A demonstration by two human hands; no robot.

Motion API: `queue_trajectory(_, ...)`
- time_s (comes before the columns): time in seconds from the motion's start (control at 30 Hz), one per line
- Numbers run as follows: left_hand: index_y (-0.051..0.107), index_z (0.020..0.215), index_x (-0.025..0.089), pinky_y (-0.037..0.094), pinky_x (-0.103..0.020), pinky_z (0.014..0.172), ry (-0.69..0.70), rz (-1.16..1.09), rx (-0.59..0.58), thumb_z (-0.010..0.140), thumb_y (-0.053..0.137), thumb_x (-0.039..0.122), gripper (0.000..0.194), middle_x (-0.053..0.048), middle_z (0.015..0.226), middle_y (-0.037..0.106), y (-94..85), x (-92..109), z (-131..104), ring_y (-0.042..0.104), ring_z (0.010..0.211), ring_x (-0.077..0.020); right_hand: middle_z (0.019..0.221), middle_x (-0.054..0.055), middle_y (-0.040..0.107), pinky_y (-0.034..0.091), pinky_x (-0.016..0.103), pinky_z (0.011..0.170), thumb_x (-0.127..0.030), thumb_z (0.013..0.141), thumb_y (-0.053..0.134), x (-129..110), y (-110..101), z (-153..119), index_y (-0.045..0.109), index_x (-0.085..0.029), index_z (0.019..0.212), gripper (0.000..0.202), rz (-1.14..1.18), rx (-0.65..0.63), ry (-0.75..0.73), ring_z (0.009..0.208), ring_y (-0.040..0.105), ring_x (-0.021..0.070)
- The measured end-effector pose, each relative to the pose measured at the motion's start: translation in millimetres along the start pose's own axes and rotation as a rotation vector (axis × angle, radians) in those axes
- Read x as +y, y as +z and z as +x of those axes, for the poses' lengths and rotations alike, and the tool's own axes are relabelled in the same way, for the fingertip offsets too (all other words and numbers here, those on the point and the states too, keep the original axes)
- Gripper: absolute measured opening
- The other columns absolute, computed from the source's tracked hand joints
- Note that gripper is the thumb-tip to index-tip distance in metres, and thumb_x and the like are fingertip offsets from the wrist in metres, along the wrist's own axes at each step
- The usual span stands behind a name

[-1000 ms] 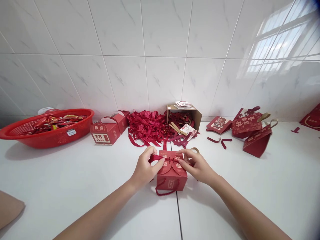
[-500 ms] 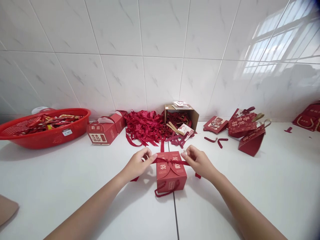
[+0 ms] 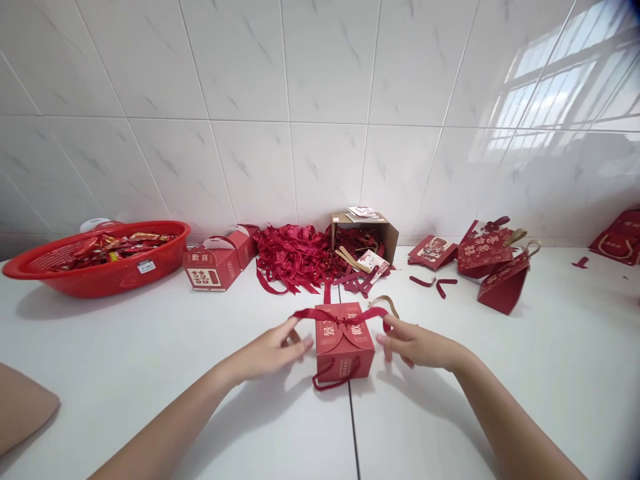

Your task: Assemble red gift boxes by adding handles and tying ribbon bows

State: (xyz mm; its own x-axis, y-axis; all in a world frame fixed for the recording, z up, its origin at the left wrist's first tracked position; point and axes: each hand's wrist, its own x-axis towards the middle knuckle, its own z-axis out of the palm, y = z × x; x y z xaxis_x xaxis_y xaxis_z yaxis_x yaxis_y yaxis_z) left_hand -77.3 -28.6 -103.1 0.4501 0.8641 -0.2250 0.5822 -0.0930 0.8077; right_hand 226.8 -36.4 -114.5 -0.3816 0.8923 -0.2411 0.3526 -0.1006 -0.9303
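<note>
A tiled wall [image 3: 250, 173] stands behind a white worktop [image 3: 285, 430]. From here I see the left hand [image 3: 263, 352] and right hand [image 3: 423, 343] both open, fingers loosely parted, the red box [image 3: 345, 347] between them, about equally near; its ribbon [image 3: 317, 314] runs crosswise, reaching each hand's fingertips.

"歡喜" above "囍" on the white-panelled box [image 3: 225, 268]; "喜" and "歡" on the ribboned box [image 3: 343, 345]

Room type unclear, home or small workroom — glossy marbled wall tiles [image 3: 250, 73], barred-window reflection [image 3: 545, 100] in them, white tabletop [image 3: 150, 373] against the wall. Red gift boxes [image 3: 213, 267] and piled ribbon [image 3: 295, 257] — packing-type work surface.
</note>
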Motion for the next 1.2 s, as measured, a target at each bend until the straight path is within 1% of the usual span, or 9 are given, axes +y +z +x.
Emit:
queue_trajectory(0.13, 0.062, 0.097, 0.018, 0.038, -0.02, 0.05, 0.085, -0.517, 0.287, 0.076, 0.065, 0.055, 0.042, -0.008, 0.11, 0.056, -12.1, 9, 16, 0.058, 0.078, -0.0157, 0.106, 0.007, 0.061, 0.041, 0.023, 0.05, -0.061, 0.086, 0.045, 2, -3, 13, 0.051, -0.024, 0.119, 0.05, 0.199, 0.311, -0.182, 0.059, 0.052, 0.0091)
queue_trajectory(0.3, 0.068, 0.094, 0.017, 0.036, -0.018, 0.051, 0.248, -0.623, 0.409, 0.075, 0.067, 0.053, 0.04, -0.007, 0.096, 0.059, -24.4, 45, 23, 0.053, 0.075, -0.0125, 0.087, 0.004, 0.057, 0.041, 0.024, 0.053, -0.058, 0.083, 0.052, -20, -10, 25, 0.057, -0.02, 0.116, 0.05, 0.377, 0.569, -0.382, 0.06, 0.047, 0.0094)
queue_trajectory(0.5, 0.075, 0.083, 0.015, 0.032, -0.021, 0.049, 0.446, -0.44, 0.4, 0.073, 0.072, 0.04, 0.027, 0.0, 0.065, 0.054, -25.1, 102, 17, 0.038, 0.053, -0.0073, 0.064, -0.003, 0.055, 0.038, 0.023, 0.052, -0.044, 0.074, 0.071, -77, -13, 14, 0.07, -0.02, 0.102, 0.038, 0.31, 0.598, -0.598, 0.055, 0.042, 0.008)
queue_trajectory(0.67, 0.075, 0.088, 0.015, 0.04, -0.023, 0.055, 0.525, -0.329, 0.351, 0.084, 0.06, 0.041, 0.03, -0.002, 0.064, 0.061, -23.5, 127, 18, 0.045, 0.053, -0.0095, 0.077, 0.002, 0.067, 0.049, 0.028, 0.067, -0.042, 0.074, 0.071, -116, -3, 5, 0.072, -0.019, 0.096, 0.032, 0.22, 0.508, -0.713, 0.073, 0.06, 0.0137)
queue_trajectory(0.77, 0.072, 0.086, 0.013, 0.047, -0.027, 0.065, 0.537, -0.361, 0.29, 0.085, 0.058, 0.046, 0.036, -0.007, 0.078, 0.067, -23.5, 132, 23, 0.057, 0.067, -0.0153, 0.084, 0.003, 0.069, 0.052, 0.03, 0.072, -0.044, 0.08, 0.065, -132, 3, 5, 0.071, -0.021, 0.1, 0.031, 0.162, 0.386, -0.779, 0.081, 0.065, 0.0165)
queue_trajectory(0.9, 0.066, 0.079, 0.013, 0.049, -0.031, 0.072, 0.55, -0.396, 0.23, 0.085, 0.056, 0.048, 0.038, -0.006, 0.076, 0.065, -24.1, 133, 27, 0.06, 0.072, -0.0177, 0.083, 0.002, 0.068, 0.053, 0.028, 0.069, -0.044, 0.085, 0.06, -140, 4, 9, 0.071, -0.021, 0.098, 0.029, 0.182, 0.272, -0.803, 0.078, 0.065, 0.0145)
queue_trajectory(1.03, 0.045, 0.061, 0.017, 0.043, -0.026, 0.059, 0.509, -0.287, 0.309, 0.086, 0.05, 0.052, 0.043, 0.0, 0.059, 0.051, -27.1, 122, 23, 0.053, 0.057, -0.0136, 0.067, -0.001, 0.061, 0.049, 0.026, 0.06, -0.044, 0.081, 0.063, -131, -14, -1, 0.071, -0.02, 0.094, 0.028, 0.157, 0.308, -0.725, 0.063, 0.058, 0.0112)
queue_trajectory(1.13, 0.043, 0.065, 0.019, 0.034, -0.024, 0.052, 0.381, 0.048, 0.46, 0.074, 0.064, 0.052, 0.041, 0.003, 0.06, 0.046, -26.6, 97, 17, 0.045, 0.054, -0.0125, 0.059, 0.0, 0.057, 0.04, 0.025, 0.048, -0.046, 0.08, 0.062, -115, -36, -19, 0.071, -0.02, 0.087, 0.028, -0.219, 0.372, -0.515, 0.051, 0.05, 0.0107)
queue_trajectory(1.2, 0.051, 0.072, 0.019, 0.035, -0.025, 0.056, 0.34, 0.246, 0.444, 0.066, 0.072, 0.047, 0.035, 0.0, 0.073, 0.053, -23.5, 77, 15, 0.05, 0.065, -0.0169, 0.066, 0.004, 0.064, 0.041, 0.028, 0.048, -0.045, 0.075, 0.066, -104, -47, -31, 0.072, -0.02, 0.082, 0.027, -0.572, 0.395, -0.366, 0.055, 0.056, 0.0161)
